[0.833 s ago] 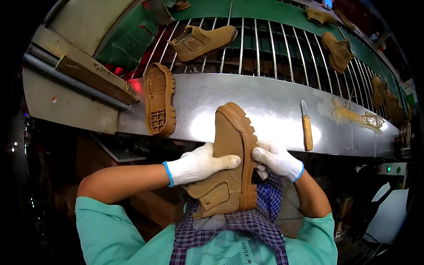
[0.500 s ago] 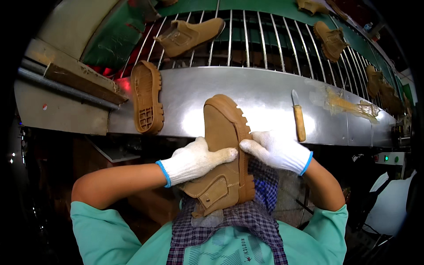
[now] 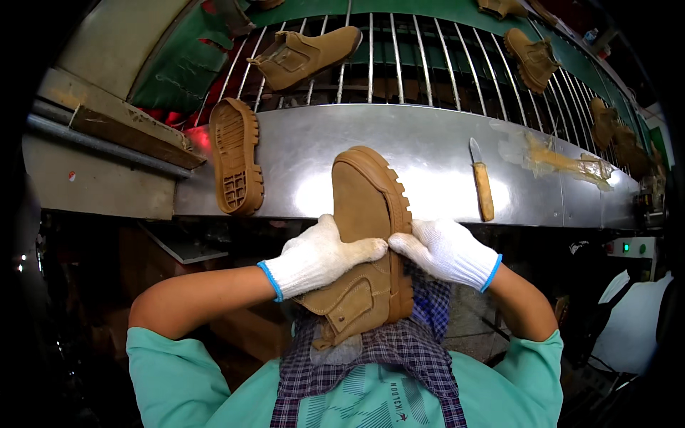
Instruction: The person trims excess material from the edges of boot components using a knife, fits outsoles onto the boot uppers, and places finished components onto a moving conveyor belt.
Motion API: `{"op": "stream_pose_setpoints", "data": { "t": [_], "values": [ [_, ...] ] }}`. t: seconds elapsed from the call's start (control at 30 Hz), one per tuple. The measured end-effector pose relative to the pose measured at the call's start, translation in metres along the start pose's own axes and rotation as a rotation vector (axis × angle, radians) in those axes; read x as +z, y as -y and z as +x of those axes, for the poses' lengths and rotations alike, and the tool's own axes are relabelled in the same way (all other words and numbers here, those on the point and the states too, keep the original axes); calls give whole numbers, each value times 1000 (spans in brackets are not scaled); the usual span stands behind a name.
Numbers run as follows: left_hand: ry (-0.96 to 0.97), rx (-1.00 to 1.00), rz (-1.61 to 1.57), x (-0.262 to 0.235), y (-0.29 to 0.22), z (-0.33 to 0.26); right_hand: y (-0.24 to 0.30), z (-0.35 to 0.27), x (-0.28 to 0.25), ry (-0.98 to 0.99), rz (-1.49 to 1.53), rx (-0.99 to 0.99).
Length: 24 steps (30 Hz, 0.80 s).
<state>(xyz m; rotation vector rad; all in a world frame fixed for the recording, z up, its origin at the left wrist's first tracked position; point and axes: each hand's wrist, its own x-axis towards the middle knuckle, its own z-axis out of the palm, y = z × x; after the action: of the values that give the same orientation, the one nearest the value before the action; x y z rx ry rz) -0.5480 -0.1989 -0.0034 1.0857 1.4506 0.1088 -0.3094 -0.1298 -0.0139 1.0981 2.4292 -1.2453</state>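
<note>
A tan boot (image 3: 360, 207) with a thick lugged sole lies on its side between my gloved hands, its toe over the metal ledge and its heel against my apron. My left hand (image 3: 321, 255) wraps the upper, thumb laid across toward the sole's edge. On the other side my right hand (image 3: 449, 250) grips the sole, its thumb pressed at the seam where sole and upper meet. The two thumb tips nearly touch. Fingers under the boot are hidden. Both hands wear white knit gloves with blue cuffs.
A loose tan sole (image 3: 237, 157) lies on the metal ledge (image 3: 300, 143) at left. A wooden-handled knife (image 3: 482, 182) is at right, near yellowed tape (image 3: 564, 162). Beyond the ledge, a rack of metal bars (image 3: 399, 60) bears another boot (image 3: 310, 57) and a further boot (image 3: 531, 59).
The boot and both hands have shifted slightly. My left elbow has come inward a little, and the right thumb has slid slightly down along the seam. Both hands keep their hold.
</note>
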Motion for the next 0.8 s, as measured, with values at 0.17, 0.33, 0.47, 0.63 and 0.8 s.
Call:
{"op": "stream_pose_setpoints", "data": {
  "t": [0.17,0.33,0.47,0.63,0.8],
  "values": [
    [64,96,-96,-4,22,9,-8,0,-7,201,425,79],
    [81,146,-152,-5,29,12,-29,17,1,335,717,23],
    [60,189,-152,-3,28,9,-27,22,14,339,820,-4],
    [39,69,-58,-4,13,8,20,2,-5,103,96,158],
    [-1,50,-1,2,22,11,-11,1,7,88,217,23]
  ]
}}
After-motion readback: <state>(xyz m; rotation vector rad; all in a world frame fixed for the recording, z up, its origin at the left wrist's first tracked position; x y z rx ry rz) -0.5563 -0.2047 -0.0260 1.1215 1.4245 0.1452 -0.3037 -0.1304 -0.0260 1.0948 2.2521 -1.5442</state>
